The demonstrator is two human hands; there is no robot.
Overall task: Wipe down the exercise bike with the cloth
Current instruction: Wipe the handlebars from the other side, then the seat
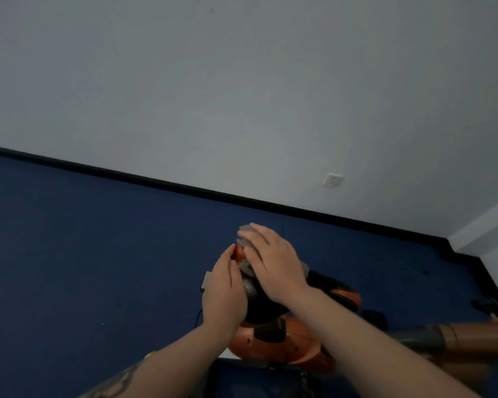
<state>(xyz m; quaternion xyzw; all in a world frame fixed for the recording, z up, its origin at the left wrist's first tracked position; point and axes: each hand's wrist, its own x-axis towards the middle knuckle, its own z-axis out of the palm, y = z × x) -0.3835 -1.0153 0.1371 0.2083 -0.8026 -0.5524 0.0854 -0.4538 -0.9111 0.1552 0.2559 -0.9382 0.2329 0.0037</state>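
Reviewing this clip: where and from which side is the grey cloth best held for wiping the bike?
Probably from above, palm flat across its middle. The cloth lies draped over the top of the orange and black bike, where the right hand covers it; the left hand steadies the bike's left side.

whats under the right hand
A grey cloth shows past the right hand, pressed on the orange and black bike. The hand hides most of the cloth and the bike part beneath.
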